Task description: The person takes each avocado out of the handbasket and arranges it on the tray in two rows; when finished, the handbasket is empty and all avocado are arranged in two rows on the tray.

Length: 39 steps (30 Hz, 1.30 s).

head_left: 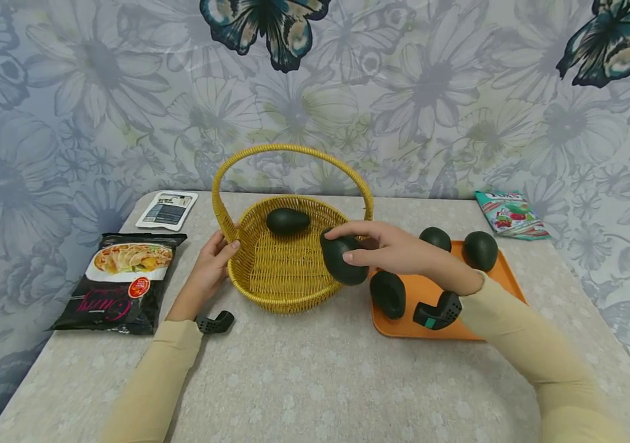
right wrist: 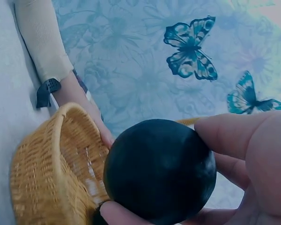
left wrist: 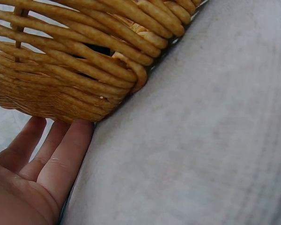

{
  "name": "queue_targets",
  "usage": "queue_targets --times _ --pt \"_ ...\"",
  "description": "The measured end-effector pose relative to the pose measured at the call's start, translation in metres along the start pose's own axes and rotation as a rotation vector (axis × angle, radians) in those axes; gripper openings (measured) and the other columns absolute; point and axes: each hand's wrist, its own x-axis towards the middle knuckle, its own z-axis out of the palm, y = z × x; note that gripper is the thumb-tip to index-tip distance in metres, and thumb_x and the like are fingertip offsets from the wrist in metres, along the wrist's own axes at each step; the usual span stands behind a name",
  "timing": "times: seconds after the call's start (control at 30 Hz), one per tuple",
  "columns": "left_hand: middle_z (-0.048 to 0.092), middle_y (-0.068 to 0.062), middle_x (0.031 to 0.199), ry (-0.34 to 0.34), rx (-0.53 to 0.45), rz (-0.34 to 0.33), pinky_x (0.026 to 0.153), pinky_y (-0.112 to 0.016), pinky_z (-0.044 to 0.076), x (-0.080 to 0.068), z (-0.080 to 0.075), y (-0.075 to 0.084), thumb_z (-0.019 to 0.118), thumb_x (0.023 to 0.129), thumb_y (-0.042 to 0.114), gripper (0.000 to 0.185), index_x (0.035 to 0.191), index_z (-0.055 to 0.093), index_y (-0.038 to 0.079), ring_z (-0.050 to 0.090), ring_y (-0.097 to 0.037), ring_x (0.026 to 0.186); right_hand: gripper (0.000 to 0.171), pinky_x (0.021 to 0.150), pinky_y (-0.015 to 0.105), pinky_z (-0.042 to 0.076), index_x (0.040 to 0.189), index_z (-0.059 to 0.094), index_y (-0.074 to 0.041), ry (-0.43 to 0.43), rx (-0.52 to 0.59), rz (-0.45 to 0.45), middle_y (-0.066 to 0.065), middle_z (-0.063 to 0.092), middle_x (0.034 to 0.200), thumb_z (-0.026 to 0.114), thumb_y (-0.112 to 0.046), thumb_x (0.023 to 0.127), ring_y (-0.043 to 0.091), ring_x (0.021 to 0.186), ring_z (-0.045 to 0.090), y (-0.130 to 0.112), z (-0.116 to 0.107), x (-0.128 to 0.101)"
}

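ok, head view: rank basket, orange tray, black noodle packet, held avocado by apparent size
1. basket, largest with its handle
2. orange tray, partly hidden by the right arm
3. black noodle packet; close to the tray, so that order is unsure
4. avocado held by the right hand, clearly smallest

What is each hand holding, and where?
The right hand grips an avocado around its upper end; the left hand holds the basket by its side.
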Motion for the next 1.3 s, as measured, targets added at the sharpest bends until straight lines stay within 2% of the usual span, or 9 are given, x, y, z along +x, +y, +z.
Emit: queue_targets --times 0.1,0.2,0.3,0.43,0.53,0.67,0.77,1.17,1.3 --pt "0.028 -0.02 0.162 -0.004 0.004 -0.001 0.083 -0.021 0.056 0.001 0.0 -0.002 0.051 0.108 0.028 0.059 0.161 0.028 0.016 0.051 -0.006 0.119 0.046 0.077 0.04 0.061 0.149 0.05 -0.007 0.038 0.0 0.014 0.02 0.054 0.145 0.057 -0.012 0.104 0.015 0.094 0.069 0.006 -0.007 -0.022" --pt "0.028 -0.02 0.162 -0.009 0.003 0.002 0.083 -0.021 0.056 0.002 -0.001 -0.003 0.051 0.108 0.029 0.059 0.161 0.029 0.017 0.052 -0.006 0.118 0.045 0.079 0.041 0.061 0.148 0.051 -0.007 0.09 0.004 0.043 0.02 0.047 0.152 0.058 -0.011 0.103 0.015 0.101 0.07 0.013 -0.014 -0.043" --pt "0.029 -0.02 0.161 -0.005 -0.004 0.008 0.083 -0.021 0.056 0.001 -0.001 -0.002 0.052 0.107 0.028 0.058 0.16 0.03 0.017 0.053 -0.006 0.117 0.045 0.079 0.039 0.061 0.147 0.051 -0.007 0.136 0.015 0.074 0.021 0.039 0.158 0.058 -0.012 0.104 0.012 0.103 0.07 0.021 -0.019 -0.061" --pt "0.03 -0.02 0.16 0.004 -0.005 0.01 0.082 -0.021 0.056 0.0 -0.002 -0.002 0.052 0.108 0.028 0.056 0.159 0.032 0.016 0.054 -0.005 0.115 0.043 0.076 0.037 0.061 0.146 0.05 -0.004 0.201 0.034 0.09 0.022 0.044 0.152 0.057 -0.011 0.104 0.01 0.099 0.071 0.033 -0.022 -0.081" --pt "0.03 -0.02 0.16 0.002 -0.006 0.007 0.082 -0.022 0.057 0.0 -0.002 -0.004 0.051 0.108 0.027 0.055 0.159 0.032 0.016 0.055 -0.004 0.114 0.042 0.074 0.037 0.061 0.146 0.051 -0.006 0.268 0.031 0.121 0.008 0.051 0.146 0.056 -0.012 0.104 0.01 0.098 0.07 0.045 -0.024 -0.099" --pt "0.029 -0.018 0.162 -0.002 -0.019 0.0 0.083 -0.021 0.056 0.002 -0.001 -0.005 0.051 0.108 0.027 0.058 0.16 0.029 0.016 0.055 -0.004 0.115 0.042 0.074 0.034 0.059 0.147 0.052 -0.013 0.347 -0.015 0.18 -0.016 0.049 0.141 0.056 -0.015 0.105 0.006 0.101 0.066 0.06 -0.026 -0.124" --pt "0.028 -0.017 0.163 -0.001 -0.025 -0.004 0.084 -0.021 0.057 0.003 -0.002 -0.004 0.052 0.108 0.028 0.06 0.162 0.027 0.016 0.054 -0.005 0.117 0.042 0.073 0.032 0.056 0.148 0.05 -0.014 0.373 -0.032 0.19 -0.022 0.045 0.141 0.054 -0.014 0.106 0.003 0.102 0.062 0.07 -0.027 -0.138" --pt "0.03 -0.016 0.162 0.007 -0.025 -0.007 0.084 -0.021 0.056 0.001 0.0 -0.003 0.052 0.108 0.027 0.058 0.16 0.029 0.017 0.053 -0.005 0.118 0.04 0.065 0.029 0.047 0.145 0.054 -0.016 0.455 0.054 0.224 -0.02 0.045 0.134 0.054 -0.01 0.105 0.016 0.077 0.052 0.105 -0.014 -0.165" --pt "0.029 -0.017 0.161 0.006 -0.022 0.002 0.084 -0.02 0.056 0.001 0.0 -0.002 0.052 0.107 0.028 0.059 0.16 0.029 0.016 0.053 -0.005 0.118 0.04 0.067 0.028 0.05 0.146 0.053 -0.016 0.463 0.085 0.27 -0.021 0.048 0.129 0.056 -0.015 0.105 0.012 0.082 0.054 0.116 -0.008 -0.165"
